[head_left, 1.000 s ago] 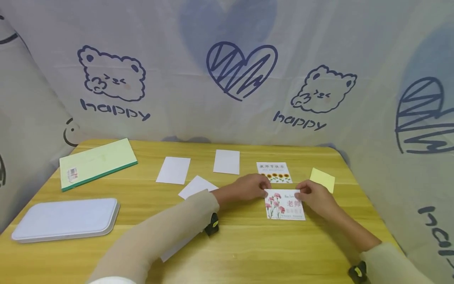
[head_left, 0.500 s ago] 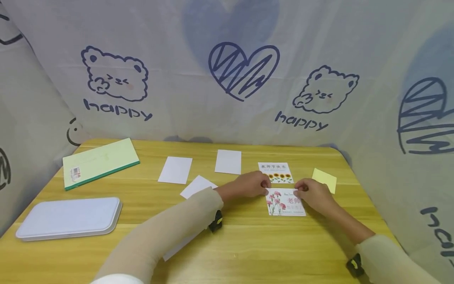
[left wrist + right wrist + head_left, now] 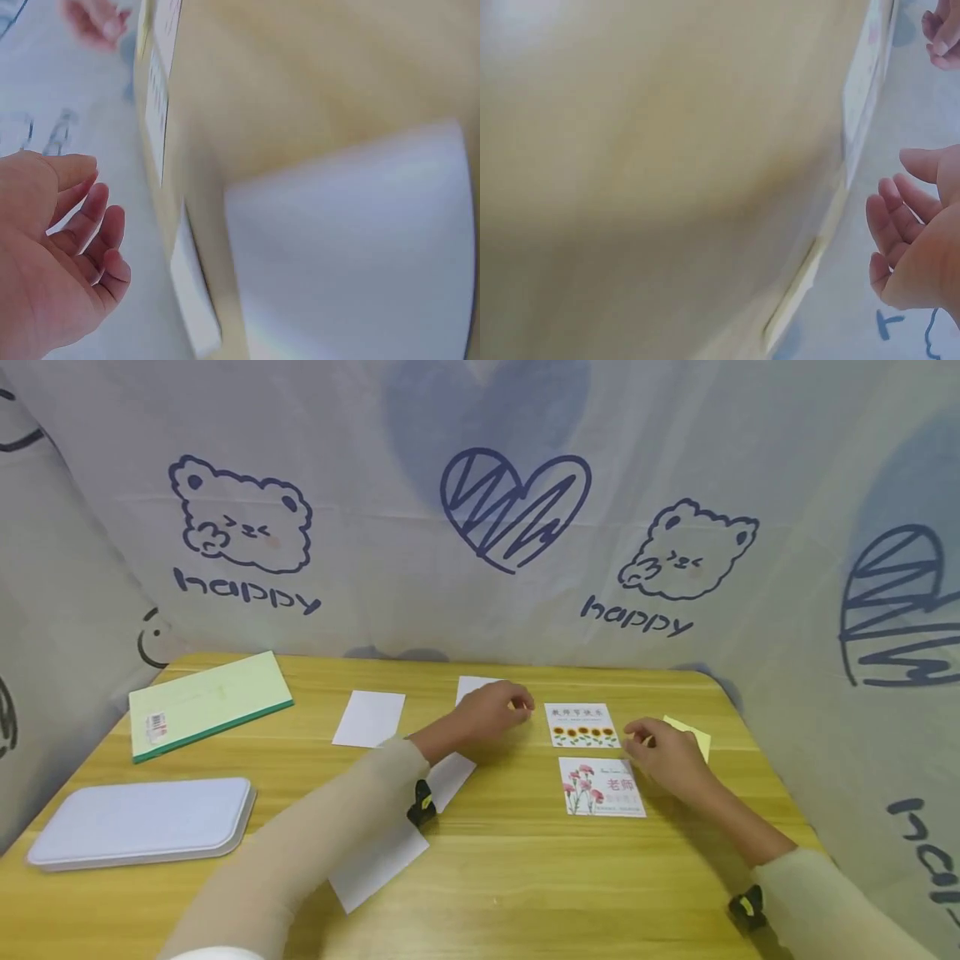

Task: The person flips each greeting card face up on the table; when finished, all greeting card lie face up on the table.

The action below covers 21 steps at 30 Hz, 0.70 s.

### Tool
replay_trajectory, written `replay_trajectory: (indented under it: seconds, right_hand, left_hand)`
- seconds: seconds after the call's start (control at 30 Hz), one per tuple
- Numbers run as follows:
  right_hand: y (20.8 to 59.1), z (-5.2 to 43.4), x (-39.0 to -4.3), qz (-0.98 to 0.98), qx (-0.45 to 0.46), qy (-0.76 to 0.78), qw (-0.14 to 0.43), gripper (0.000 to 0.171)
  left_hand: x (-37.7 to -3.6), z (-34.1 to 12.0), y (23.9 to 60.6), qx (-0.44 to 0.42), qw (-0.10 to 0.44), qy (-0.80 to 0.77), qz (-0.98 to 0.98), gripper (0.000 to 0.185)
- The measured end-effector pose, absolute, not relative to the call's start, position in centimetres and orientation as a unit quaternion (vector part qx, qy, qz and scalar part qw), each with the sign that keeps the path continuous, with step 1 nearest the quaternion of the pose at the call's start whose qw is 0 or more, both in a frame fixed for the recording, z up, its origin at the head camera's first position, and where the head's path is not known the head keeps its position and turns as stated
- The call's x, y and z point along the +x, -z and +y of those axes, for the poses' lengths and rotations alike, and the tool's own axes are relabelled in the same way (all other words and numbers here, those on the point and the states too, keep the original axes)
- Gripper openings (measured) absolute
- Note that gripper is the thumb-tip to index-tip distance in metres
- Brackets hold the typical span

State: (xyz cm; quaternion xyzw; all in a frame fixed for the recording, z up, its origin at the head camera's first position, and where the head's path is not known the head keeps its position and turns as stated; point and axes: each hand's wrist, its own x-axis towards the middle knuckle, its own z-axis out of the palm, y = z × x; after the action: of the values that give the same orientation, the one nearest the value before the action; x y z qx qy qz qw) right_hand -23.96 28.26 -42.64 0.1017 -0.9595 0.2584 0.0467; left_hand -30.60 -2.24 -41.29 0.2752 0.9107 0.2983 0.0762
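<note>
A card with pink carnations [image 3: 588, 787] lies flat on the table, below a card with a row of sunflowers [image 3: 581, 714]. Over a blank white card [image 3: 471, 685], partly hidden, my left hand [image 3: 491, 714] hovers with loosely bent fingers and holds nothing. Its bare palm shows in the left wrist view, where the hand [image 3: 60, 255] is apart from the blurred white sheet. My right hand [image 3: 671, 760] is just off the carnation card's upper right corner, partly in front of a yellow paper square [image 3: 702, 742]. Nothing is between its relaxed fingers in the right wrist view.
More blank white cards lie left of centre: one at the back [image 3: 369, 720], one [image 3: 452, 781] beside my left wrist and a sheet [image 3: 378, 868] under my forearm. A pale green pad [image 3: 213, 706] and a white flat case [image 3: 142, 822] occupy the left side.
Both hands have let go of the carnation card, which moved slightly up the table before its release. My left hand has moved left and away; the right hand has shifted only slightly.
</note>
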Motion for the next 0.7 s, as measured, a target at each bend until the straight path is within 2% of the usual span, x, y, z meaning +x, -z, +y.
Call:
replay_trajectory:
  seconds: [0.33,0.53,0.7]
  right_hand:
    - [41.9,21.3,-29.1,-0.924,0.143,-0.353,-0.033,0.042]
    - [42.9,16.7,-33.0,-0.918,0.177,-0.346,-0.076,0.047]
    - [43.6,14.4,-36.1,-0.929,0.192,-0.304,-0.082,0.056]
  left_hand:
    - [-35.2,-9.2,42.9,0.195,0.077,-0.339,0.917,0.031]
    - [-36.8,-10.6,44.2,0.199,0.089,-0.345,0.913,0.039]
    - [-37.5,-10.8,44.3,0.204,0.096,-0.326,0.918,0.046]
